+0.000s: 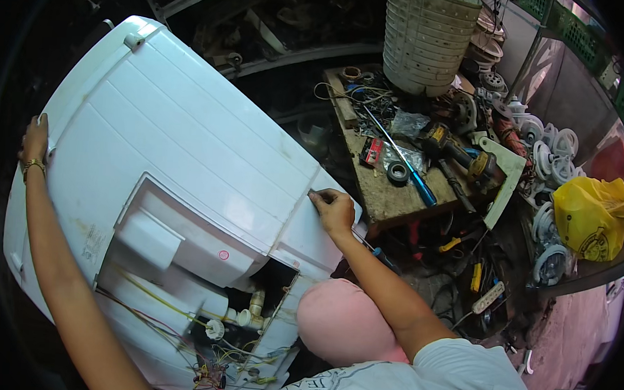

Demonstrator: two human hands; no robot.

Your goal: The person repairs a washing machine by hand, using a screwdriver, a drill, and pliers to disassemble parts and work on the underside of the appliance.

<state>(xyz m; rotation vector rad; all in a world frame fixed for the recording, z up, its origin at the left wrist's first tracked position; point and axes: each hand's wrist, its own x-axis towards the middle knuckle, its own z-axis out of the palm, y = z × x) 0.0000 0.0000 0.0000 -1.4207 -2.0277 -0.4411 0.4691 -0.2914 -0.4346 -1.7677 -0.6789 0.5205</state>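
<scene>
Holding the left rim of the big white machine (201, 157), set just beside the left edge of the tabletop (384, 200), with the left hand (35, 142), and resting the right hand (336, 210), bunched up small, near its right edge. Pinching something there? Cannot tell. Looking about halfway done: showing an uncovered opening (208, 221), but leaving loose wires (211, 377) messy, so probably needing tidying and closing up.

The left hand (35, 142) lies on the edge of a white washing machine cabinet (209, 140), the right hand (335, 212) at its panel seam; a desk (377, 193) nearby carries a blue-handled screwdriver (423, 191).
</scene>
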